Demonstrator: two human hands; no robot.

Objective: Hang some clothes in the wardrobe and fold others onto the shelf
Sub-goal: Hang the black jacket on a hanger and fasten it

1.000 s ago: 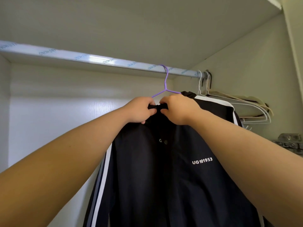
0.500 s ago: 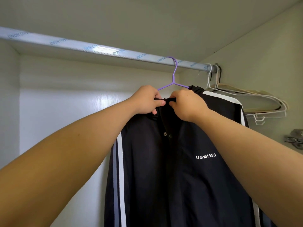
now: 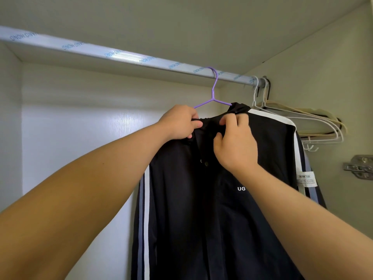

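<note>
A black jacket (image 3: 201,209) with white and grey-blue sleeve stripes hangs on a purple hanger (image 3: 213,93), whose hook sits over the silver wardrobe rail (image 3: 121,54). My left hand (image 3: 179,122) grips the collar on the left side. My right hand (image 3: 236,142) pinches the collar edge on the right, thumb below and fingertips above. White letters on the chest are partly hidden by my right forearm.
Several empty white hangers (image 3: 314,126) and a beige one hang at the rail's right end, against the side wall. A metal door hinge (image 3: 359,167) is fixed to that wall. The white back panel (image 3: 80,128) shows left of the jacket.
My right hand has slid lower and loosened from a full grip to a pinch on the collar. The jacket's right sleeve and its label have come into view as the view shifted.
</note>
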